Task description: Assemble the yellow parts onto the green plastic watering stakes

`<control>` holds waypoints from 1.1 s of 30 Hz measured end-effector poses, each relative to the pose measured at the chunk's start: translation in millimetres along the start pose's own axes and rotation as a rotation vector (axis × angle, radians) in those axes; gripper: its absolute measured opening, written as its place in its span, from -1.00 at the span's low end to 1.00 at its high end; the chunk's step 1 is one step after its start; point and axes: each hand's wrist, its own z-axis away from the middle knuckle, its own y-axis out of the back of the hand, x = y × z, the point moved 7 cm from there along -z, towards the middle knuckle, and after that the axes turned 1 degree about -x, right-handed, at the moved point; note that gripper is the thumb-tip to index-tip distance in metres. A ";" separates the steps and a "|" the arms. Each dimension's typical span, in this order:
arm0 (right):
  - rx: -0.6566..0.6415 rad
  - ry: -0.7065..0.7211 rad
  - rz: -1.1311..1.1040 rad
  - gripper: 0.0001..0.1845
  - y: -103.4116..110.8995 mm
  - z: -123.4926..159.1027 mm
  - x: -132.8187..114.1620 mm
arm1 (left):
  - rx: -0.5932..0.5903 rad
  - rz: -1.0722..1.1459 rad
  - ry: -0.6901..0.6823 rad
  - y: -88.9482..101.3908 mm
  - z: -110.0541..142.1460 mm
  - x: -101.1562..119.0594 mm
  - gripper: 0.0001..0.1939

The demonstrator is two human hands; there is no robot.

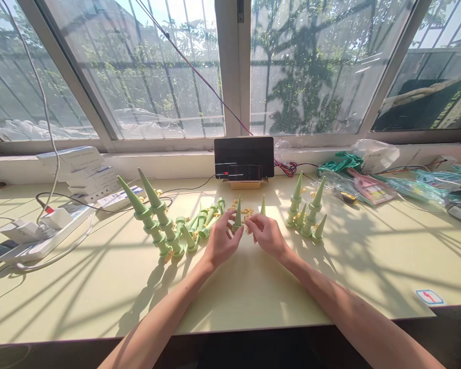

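My left hand (225,238) is closed around the base of a pale green cone spike (238,212), which points up. Close beside it my right hand (267,236) has its fingers pinched together near the spike's base; whatever they hold is too small to make out. A second green cone (263,205) stands just behind my right hand. Small yellow pieces (248,211) lie on the table behind both hands. To the left of my left hand several loose green cylindrical parts (202,218) lie in a group, partly hidden by that hand.
Tall spiked green towers (169,230) stand at left, others (311,215) at right. At the back, a black screen (244,154) has a phone (245,172) before it. White boxes (84,169) and a power strip (51,241) are far left; plastic bags (376,184) lie back right.
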 end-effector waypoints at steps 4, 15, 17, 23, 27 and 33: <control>-0.002 -0.015 0.026 -0.57 -0.1 0.1 0.5 | 0.000 0.002 -0.010 0.2 0.1 0.9 -0.57; 0.004 -0.012 -0.001 -0.70 0.1 0.5 2.2 | 0.012 0.000 -0.014 0.9 -0.3 0.7 -0.58; -0.002 0.001 -0.026 -0.73 -1.0 0.5 2.1 | 0.011 -0.003 -0.010 1.0 -0.3 0.8 -0.58; -0.011 0.013 -0.034 -0.73 -3.3 0.2 3.6 | -0.003 0.006 -0.009 0.9 -0.1 2.4 -0.58; -0.016 0.004 0.000 -0.63 -3.1 -0.1 3.7 | -0.008 -0.005 -0.007 0.7 0.3 2.0 -0.59; -0.017 -0.026 0.043 -0.51 -2.2 0.3 4.1 | -0.001 -0.008 -0.011 0.1 1.0 0.3 -0.58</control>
